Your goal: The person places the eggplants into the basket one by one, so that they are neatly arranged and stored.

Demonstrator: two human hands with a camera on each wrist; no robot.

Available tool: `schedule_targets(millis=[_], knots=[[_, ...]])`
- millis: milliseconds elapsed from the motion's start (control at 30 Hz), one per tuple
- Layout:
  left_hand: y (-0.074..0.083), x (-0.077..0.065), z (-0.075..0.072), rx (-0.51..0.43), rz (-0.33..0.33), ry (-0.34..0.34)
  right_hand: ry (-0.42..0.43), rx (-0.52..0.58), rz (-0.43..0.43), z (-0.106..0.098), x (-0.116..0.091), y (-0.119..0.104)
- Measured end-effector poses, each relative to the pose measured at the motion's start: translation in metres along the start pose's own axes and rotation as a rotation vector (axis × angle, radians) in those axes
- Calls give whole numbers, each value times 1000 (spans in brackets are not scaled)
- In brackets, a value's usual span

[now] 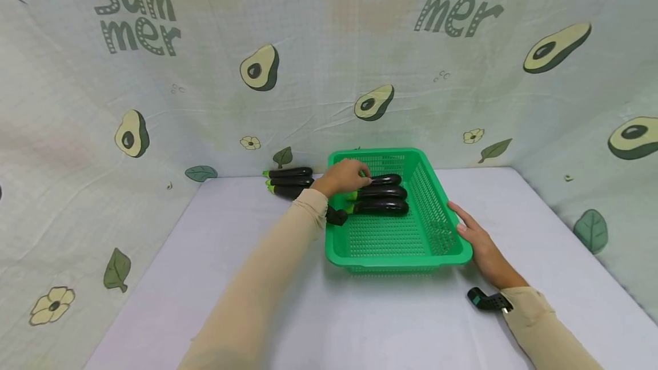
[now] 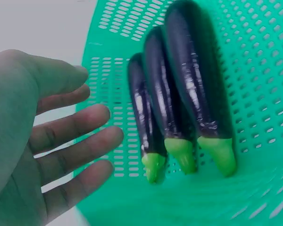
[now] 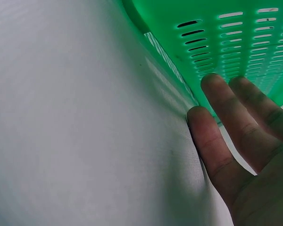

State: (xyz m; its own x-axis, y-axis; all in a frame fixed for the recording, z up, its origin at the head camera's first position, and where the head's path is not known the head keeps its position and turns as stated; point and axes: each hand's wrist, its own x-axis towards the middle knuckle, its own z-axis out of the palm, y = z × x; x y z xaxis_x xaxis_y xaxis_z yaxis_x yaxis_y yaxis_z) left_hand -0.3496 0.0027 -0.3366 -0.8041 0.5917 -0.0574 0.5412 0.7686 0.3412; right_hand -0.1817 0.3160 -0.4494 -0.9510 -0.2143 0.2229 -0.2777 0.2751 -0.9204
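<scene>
Three glossy dark purple eggplants with green stems lie side by side in a green perforated plastic basket [image 1: 398, 260]: a far one [image 1: 386, 180], a middle one [image 1: 382, 192] and a near one [image 1: 381, 206]. Over the basket's left side reaches my left hand [image 1: 343, 177], close to the stem ends. In the left wrist view that hand [image 2: 61, 136] has its fingers apart and holds nothing, beside the smallest eggplant [image 2: 144, 113]. My right hand [image 1: 479, 244] rests against the basket's right side. Seen from the right wrist, its extended fingertips touch the slotted outer wall [image 3: 212, 42].
Several more eggplants [image 1: 290, 172] lie on the white tabletop [image 1: 231, 244] left of the basket, partly hidden by the left forearm. A cloth [image 1: 308, 27] printed with avocados hangs behind the table. Black wrist cameras [image 1: 488, 300] sit on both wrists.
</scene>
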Motion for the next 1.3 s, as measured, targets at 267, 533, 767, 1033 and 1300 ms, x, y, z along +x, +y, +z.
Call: schedule_targets(millis=[267, 533, 767, 1033, 1300], knots=[[-25, -8, -12, -185, 21, 111, -4, 1, -11, 0, 0, 2], [-58, -22, -23, -391, 11, 220, 3, 39, -19, -1, -2, -2], [-91, -36, -23, -476, -19, 293, -6, 59, -28, -1, -3, -8], [-121, -49, -16, -492, -117, 297, -37, 113, -75, -2, -1, -6], [-142, -64, -7, -416, -185, 277, -37, 81, -67, 1, -1, -6]])
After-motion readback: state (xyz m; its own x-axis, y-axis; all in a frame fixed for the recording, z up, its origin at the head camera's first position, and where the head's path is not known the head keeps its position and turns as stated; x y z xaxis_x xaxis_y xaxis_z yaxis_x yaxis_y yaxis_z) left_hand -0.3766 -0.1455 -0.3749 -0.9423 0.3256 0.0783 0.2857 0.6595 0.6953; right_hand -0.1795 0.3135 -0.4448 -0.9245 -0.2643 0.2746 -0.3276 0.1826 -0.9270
